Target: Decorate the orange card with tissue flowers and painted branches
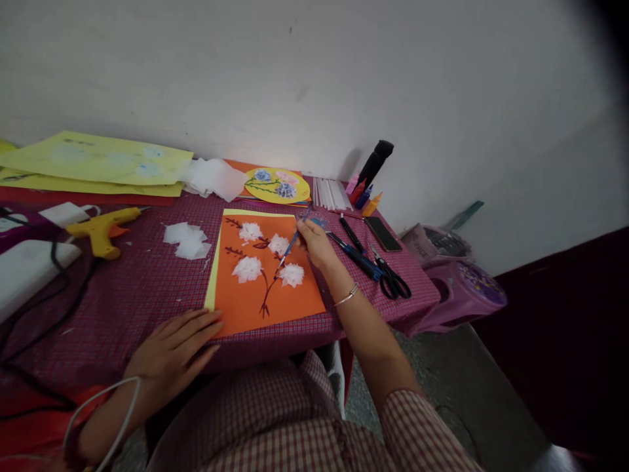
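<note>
An orange sheet of paper lies near the table's front edge, over a yellow sheet. Several white tissue flowers sit on it among dark painted stems. My right hand is closed round a slim blue paintbrush. The brush slants down to the left, its tip at the stems beside the lower right flower. My left hand rests flat, fingers stretched out, at the lower left corner of the sheets.
White tissue pieces and a yellow glue gun lie left. On the right are a box cutter, scissors, a black pen and a phone. Behind stand paint bottles beside glue sticks; a yellow flower card lies nearby.
</note>
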{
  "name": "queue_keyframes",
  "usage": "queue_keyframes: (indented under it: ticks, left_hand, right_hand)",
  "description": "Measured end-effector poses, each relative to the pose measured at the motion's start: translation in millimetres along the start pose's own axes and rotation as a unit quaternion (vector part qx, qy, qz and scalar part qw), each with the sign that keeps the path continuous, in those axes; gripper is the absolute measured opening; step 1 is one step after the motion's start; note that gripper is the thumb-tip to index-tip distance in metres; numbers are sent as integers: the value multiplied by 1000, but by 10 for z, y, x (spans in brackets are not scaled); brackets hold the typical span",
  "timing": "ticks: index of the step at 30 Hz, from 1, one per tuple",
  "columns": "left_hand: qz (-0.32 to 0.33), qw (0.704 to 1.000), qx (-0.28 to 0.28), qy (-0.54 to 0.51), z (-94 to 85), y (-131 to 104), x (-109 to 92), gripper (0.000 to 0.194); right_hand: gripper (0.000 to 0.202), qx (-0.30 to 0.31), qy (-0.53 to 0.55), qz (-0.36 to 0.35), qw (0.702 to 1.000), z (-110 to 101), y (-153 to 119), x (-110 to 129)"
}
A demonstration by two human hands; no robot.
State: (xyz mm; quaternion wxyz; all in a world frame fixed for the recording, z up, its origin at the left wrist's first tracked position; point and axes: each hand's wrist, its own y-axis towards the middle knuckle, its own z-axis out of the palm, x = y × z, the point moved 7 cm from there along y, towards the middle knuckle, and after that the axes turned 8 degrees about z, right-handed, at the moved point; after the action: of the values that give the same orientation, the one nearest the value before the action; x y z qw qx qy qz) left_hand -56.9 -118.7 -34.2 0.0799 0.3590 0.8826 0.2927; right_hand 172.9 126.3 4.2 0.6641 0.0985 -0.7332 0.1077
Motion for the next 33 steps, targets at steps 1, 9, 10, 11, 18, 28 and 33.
queue_keyframes:
  ticks: [1, 9, 10, 11, 18, 28, 33]
  left_hand:
    - [1, 1000, -1, 0, -2, 1, -1, 32]
    - [-6, 1000, 5, -11, 11, -21, 9, 33]
    - [-5, 1000, 3, -11, 6, -20, 6, 33]
    - [-3, 1000, 1, -11, 2, -18, 2, 32]
    - [-13, 1000, 0, -20, 11, -17, 13, 32]
    - [-19, 1000, 13, -16, 37, -67, 35, 34]
    - [-22, 1000, 13, -16, 34, -45, 28, 33]
  right_hand:
    - [42, -3, 17, 6, 1000, -19, -13, 8]
    - [44, 62, -13, -9, 998, 151, -91, 4]
    - [44, 72, -20, -17, 997, 181, -97, 6]
    - [45, 79, -26, -24, 996, 204, -102, 8]
    - [48, 81, -56, -30, 995, 229, -90, -5]
    - [42, 77, -88, -34, 993, 258, -73, -23]
    - [40, 64, -90, -25, 994, 273, -106, 31]
